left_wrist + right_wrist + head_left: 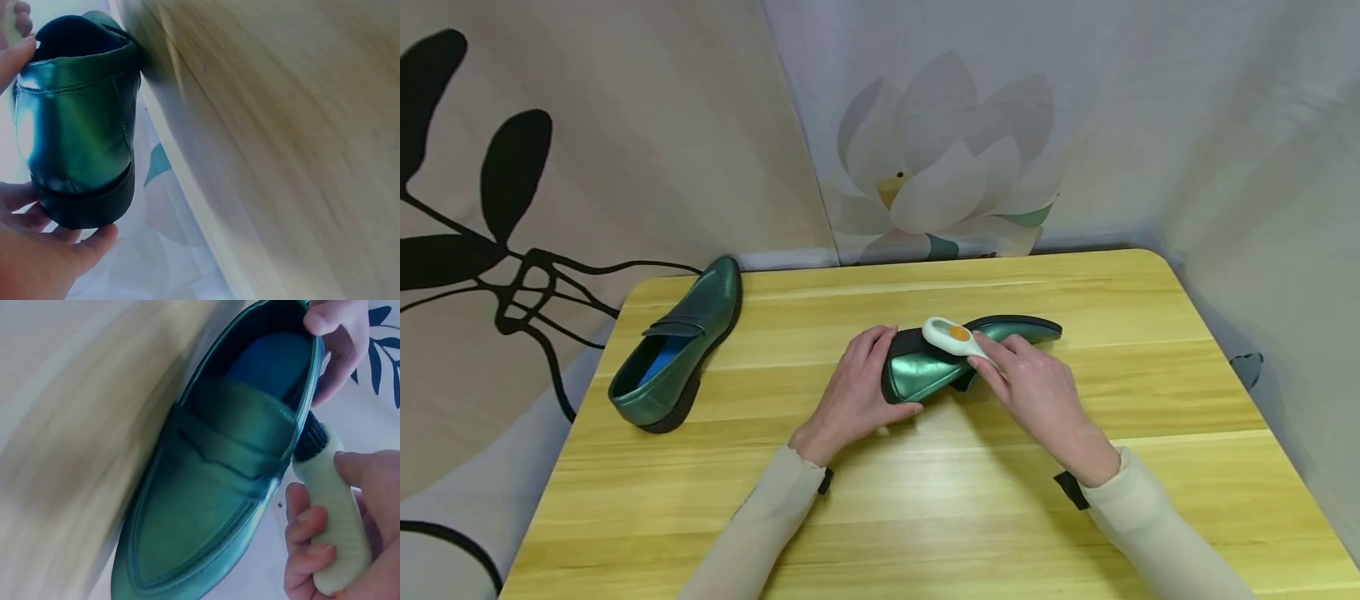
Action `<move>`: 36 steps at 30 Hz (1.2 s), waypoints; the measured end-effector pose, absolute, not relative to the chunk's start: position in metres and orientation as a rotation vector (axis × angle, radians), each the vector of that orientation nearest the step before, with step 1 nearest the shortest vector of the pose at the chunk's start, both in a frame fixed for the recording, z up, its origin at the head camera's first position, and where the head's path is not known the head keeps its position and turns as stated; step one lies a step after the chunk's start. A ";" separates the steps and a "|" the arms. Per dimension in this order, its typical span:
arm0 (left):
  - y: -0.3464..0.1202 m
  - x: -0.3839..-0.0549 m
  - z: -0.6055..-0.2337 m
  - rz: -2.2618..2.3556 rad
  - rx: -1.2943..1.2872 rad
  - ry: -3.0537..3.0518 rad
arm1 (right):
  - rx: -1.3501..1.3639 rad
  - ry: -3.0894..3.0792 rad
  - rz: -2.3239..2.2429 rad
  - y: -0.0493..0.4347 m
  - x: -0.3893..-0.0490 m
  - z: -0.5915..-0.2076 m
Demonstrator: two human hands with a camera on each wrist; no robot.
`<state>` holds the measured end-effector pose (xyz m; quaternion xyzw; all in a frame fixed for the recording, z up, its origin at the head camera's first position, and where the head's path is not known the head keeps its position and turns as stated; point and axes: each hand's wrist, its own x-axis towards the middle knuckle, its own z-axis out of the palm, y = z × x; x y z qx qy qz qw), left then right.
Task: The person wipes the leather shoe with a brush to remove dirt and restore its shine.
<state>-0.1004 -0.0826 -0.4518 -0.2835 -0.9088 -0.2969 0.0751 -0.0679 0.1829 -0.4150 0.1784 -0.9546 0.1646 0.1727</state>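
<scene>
My left hand (857,392) grips the heel end of a green metallic loafer (919,379), which is tipped on its side with its black sole turned away from me. In the left wrist view the thumb and fingers span the shoe's heel (81,150) from top edge to sole. A white brush (938,333) with an orange spot is held by its handle in my right hand (1041,392). Its dark bristles (310,439) meet the loafer's side by the sole, below the opening. The blue insole (269,365) shows inside the shoe.
The matching green loafer (718,304) stands upright at the table's left edge, toe pointing to the back. Under everything is a light wooden table (925,517). A curtain with a printed flower (955,167) hangs close behind its back edge.
</scene>
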 end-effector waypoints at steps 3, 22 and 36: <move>-0.080 -0.101 -0.451 -0.868 -0.861 -2.714 | 0.485 -2.701 0.498 0.189 -0.065 -0.416; -0.076 -0.098 -0.447 -0.891 -0.816 -2.758 | 0.414 -2.644 0.482 0.209 -0.062 -0.418; -0.074 -0.098 -0.446 -0.886 -0.787 -2.770 | 0.673 -2.597 0.617 0.186 -0.052 -0.422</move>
